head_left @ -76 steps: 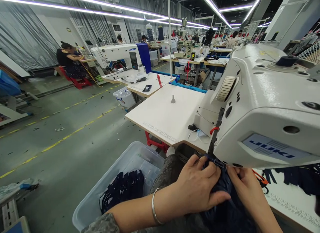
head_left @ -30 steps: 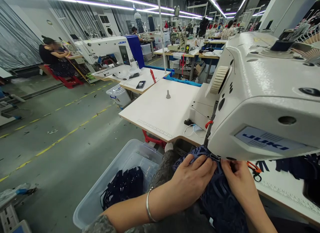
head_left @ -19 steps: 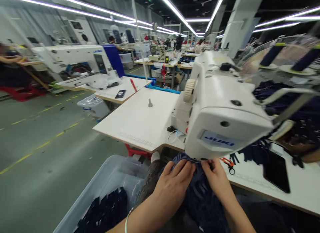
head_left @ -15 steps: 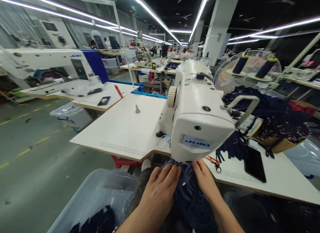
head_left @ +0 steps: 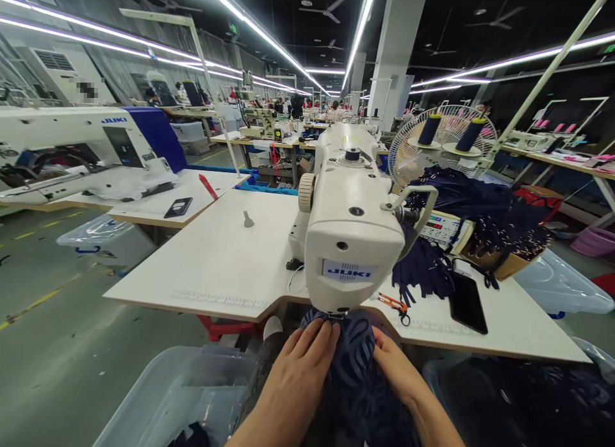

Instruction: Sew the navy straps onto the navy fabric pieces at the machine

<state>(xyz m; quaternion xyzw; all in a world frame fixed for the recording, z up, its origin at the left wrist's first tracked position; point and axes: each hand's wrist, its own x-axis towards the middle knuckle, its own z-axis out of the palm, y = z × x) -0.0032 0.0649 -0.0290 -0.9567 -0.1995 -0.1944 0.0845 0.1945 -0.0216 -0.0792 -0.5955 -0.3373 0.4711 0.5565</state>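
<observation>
Navy fabric with a leaf-like pattern (head_left: 358, 364) hangs below the head of a white sewing machine (head_left: 353, 242), its upper end under the machine. My left hand (head_left: 305, 360) lies over the fabric's left side, fingers pressed together and curled onto it close to the machine; its thumb is hidden. On the other side, my right hand (head_left: 396, 367) pinches the fabric's right edge between thumb and fingers. The machine head covers the needle area from above.
Orange-handled thread snips (head_left: 394, 303) and a black phone (head_left: 467, 303) lie right on the white table (head_left: 216, 261). Behind them are navy strips (head_left: 423, 268) and a control box (head_left: 442, 226). Plastic bins (head_left: 158, 376) stand below. A grey tool (head_left: 248, 220) lies left.
The view has shifted, so the machine and table appear further left. My right hand has moved back from the machine head along the fabric's edge, and more of the fabric's pattern shows.
</observation>
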